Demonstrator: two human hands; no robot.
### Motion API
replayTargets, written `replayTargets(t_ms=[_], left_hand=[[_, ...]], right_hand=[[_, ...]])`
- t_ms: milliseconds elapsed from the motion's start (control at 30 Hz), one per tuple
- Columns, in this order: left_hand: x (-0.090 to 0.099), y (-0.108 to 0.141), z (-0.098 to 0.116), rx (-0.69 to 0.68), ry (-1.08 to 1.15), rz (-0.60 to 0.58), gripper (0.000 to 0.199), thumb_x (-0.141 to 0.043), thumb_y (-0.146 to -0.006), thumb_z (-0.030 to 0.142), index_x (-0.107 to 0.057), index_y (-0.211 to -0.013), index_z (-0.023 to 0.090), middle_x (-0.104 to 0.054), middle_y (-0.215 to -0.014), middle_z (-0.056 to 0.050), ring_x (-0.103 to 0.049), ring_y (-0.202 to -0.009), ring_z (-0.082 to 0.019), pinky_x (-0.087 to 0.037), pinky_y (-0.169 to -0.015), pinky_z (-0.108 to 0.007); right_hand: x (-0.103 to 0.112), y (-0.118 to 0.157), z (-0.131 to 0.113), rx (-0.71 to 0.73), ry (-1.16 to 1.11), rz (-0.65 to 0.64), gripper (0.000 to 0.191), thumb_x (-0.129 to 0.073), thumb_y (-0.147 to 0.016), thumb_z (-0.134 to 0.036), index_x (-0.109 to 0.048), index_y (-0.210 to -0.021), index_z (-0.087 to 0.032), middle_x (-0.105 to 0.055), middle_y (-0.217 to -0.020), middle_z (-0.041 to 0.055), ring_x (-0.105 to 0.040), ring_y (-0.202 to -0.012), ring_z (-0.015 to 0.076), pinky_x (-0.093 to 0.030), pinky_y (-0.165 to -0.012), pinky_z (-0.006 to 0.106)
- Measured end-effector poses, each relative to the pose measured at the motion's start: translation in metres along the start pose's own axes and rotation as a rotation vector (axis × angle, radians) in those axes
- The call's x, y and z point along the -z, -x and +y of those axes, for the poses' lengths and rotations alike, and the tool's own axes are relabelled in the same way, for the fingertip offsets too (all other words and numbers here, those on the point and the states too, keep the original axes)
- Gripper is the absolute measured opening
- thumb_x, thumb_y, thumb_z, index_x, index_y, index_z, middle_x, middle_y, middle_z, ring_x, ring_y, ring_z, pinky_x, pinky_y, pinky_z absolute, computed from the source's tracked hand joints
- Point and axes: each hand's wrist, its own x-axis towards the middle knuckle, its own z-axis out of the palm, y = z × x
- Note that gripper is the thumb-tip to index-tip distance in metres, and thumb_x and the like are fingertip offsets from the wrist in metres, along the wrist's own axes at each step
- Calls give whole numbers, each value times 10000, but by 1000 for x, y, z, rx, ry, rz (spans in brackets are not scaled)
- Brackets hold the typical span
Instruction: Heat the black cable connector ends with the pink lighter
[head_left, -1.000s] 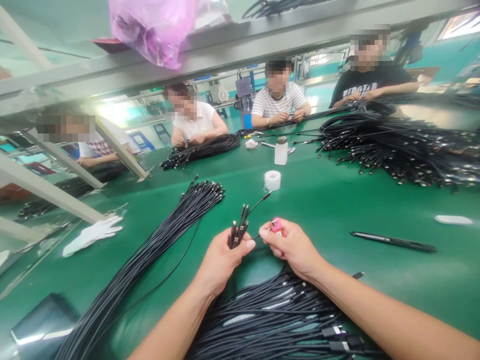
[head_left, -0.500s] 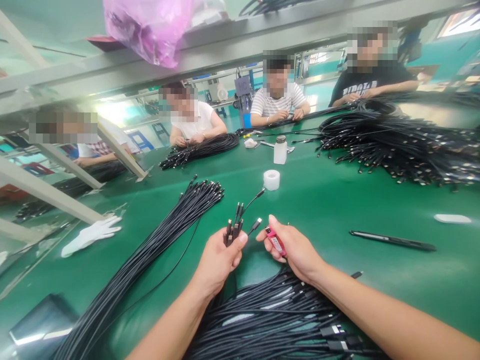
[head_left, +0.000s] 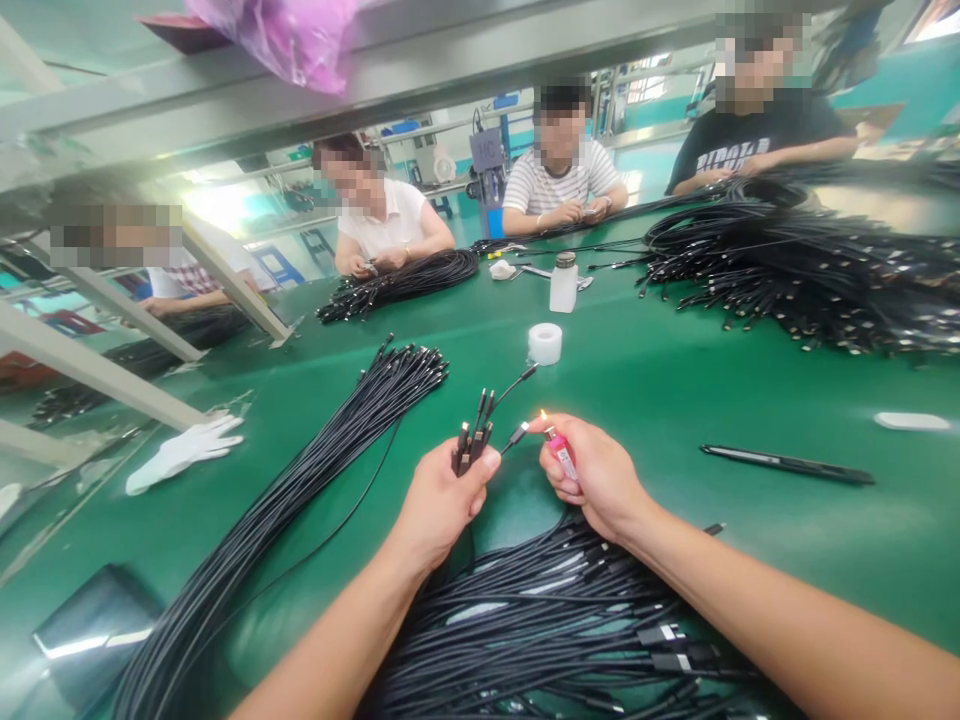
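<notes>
My left hand (head_left: 442, 500) is closed around a bunch of black cables, their connector ends (head_left: 474, 445) sticking up above the fist. Two of these ends lean out to the right, one close to my other hand. A pink lighter (head_left: 561, 455) is gripped in my right hand (head_left: 596, 465), and a small flame (head_left: 544, 415) burns at its top. The flame stands just right of the nearest connector, apart from it. Below my hands lies a spread of black cables (head_left: 525, 620) with plugs at the right. A long cable bundle (head_left: 300, 500) stretches along my left.
A roll of white tape (head_left: 544, 344) and a white bottle (head_left: 563, 284) stand ahead. On the right lies a black pen (head_left: 787, 465); on the left, a white glove (head_left: 187, 452). Several co-workers sit across the green table, beside a large cable heap (head_left: 795, 270).
A flame now shows on the lighter, where none showed before. My right hand has turned the lighter more upright and its thumb has come down. The left hand keeps its hold on the cables.
</notes>
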Motion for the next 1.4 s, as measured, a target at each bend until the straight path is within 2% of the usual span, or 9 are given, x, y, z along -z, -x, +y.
replayTargets(t_ms=[267, 400, 533, 667, 800, 933, 1067, 1267, 1400], left_hand=[[1, 1, -3, -9, 4, -24, 359, -697, -791, 480, -528, -823, 165, -407, -468, 86, -316, -410, -41, -248, -399, -155], [1, 0, -3, -17, -6, -18, 373, -695, -788, 497, -530, -806, 163, -418, -472, 80, -320, -404, -39, -248, -398, -155], [3, 1, -2, -9, -8, -27, 379, -684, -794, 512, -529, -831, 168, -434, -459, 78, -317, -393, -44, -247, -383, -157], [4, 2, 1, -8, -6, -72, 382, -638, -824, 534, -512, -805, 174, -441, -444, 69, -320, -387, -54, -253, -363, -160], [2, 3, 5, 5, 31, -115, 389, -704, -778, 509, -503, -802, 176, -447, -462, 74, -330, -378, -48, -232, -344, -153], [3, 4, 5, 30, 47, -151, 393, -717, -769, 505, -510, -784, 171, -445, -466, 73, -335, -366, -42, -216, -336, -152], [5, 3, 1, 33, 33, -160, 399, -679, -795, 533, -526, -786, 165, -442, -433, 67, -332, -365, -46, -217, -346, -157], [4, 3, 1, 58, 50, -149, 387, -687, -790, 524, -532, -780, 170, -440, -418, 67, -328, -355, -48, -202, -347, -164], [3, 2, 0, 34, 60, -158, 377, -686, -793, 513, -533, -779, 169, -463, -425, 64, -346, -355, -56, -237, -358, -174]], right_hand=[[-7, 3, 5, -51, 82, -61, 286, -504, -841, -450, -567, -920, -183, -453, -456, -68, -242, -349, 54, -137, -329, 153], [-9, 7, 7, -100, 190, -153, 270, -499, -853, -466, -537, -859, -198, -455, -434, -72, -258, -336, 57, -153, -323, 151], [-5, 7, 5, -168, 198, -203, 409, -492, -870, -565, -605, -926, -176, -468, -430, -58, -252, -329, 61, -137, -319, 166], [-1, 5, 0, -53, 45, -197, 495, -560, -844, -623, -631, -986, -154, -507, -545, -39, -290, -387, 48, -145, -356, 177], [-3, 7, 1, 42, 50, -264, 453, -815, -698, -421, -612, -1023, -180, -445, -597, -83, -296, -430, 29, -177, -390, 174], [-2, 6, 2, 113, 120, -227, 337, -784, -737, -408, -628, -900, -157, -419, -544, -81, -314, -432, 42, -188, -396, 192], [6, -2, -8, 115, 49, -196, 320, -770, -753, -417, -598, -814, -155, -439, -577, -64, -291, -434, 37, -144, -399, 205], [19, -13, -21, 137, -28, -24, 362, -779, -732, -452, -566, -762, -161, -504, -662, -24, -316, -462, 42, -156, -407, 214], [12, -4, -16, 116, 147, -178, 374, -757, -742, -471, -635, -940, -179, -478, -622, -42, -342, -479, 70, -183, -425, 222]])
